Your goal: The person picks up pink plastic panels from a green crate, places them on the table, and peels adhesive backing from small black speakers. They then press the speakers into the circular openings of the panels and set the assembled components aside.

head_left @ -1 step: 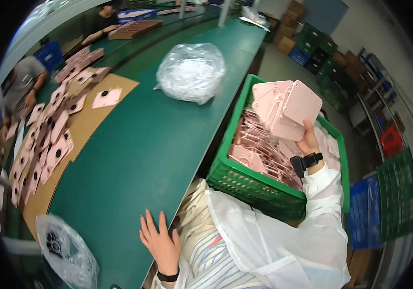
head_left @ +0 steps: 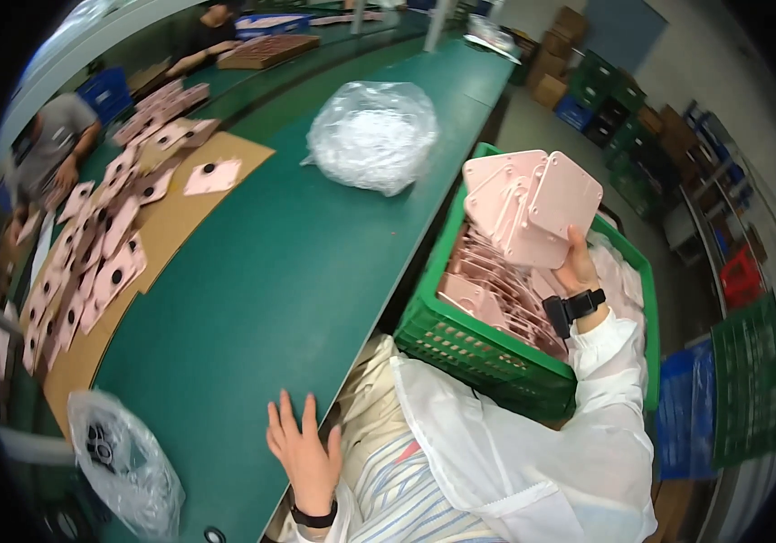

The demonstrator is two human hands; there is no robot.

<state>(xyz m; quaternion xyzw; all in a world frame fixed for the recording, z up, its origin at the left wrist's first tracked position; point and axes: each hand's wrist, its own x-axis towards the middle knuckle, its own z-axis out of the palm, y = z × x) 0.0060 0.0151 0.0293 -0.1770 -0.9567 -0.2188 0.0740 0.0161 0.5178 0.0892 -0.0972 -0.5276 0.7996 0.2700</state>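
Observation:
My right hand grips a fanned stack of pink plastic plates, square with rounded corners and small holes. It holds them above a green crate packed with more pink plates standing on edge. My left hand lies on the green worktable near its edge, fingers spread, with nothing in it. Beyond the left hand, a clear plastic bag contains black ring-shaped parts. A black ring sits by the lower edge of the view.
A large clear bag rests farther up the table. On the left, cardboard carries pink plates with black discs. Two people work across the table. Stacked crates and shelving line the right side.
The view has shifted slightly, so the table and bags appear a little farther right. More of the black ring shows at the lower edge. Both hands keep nearly the same pose.

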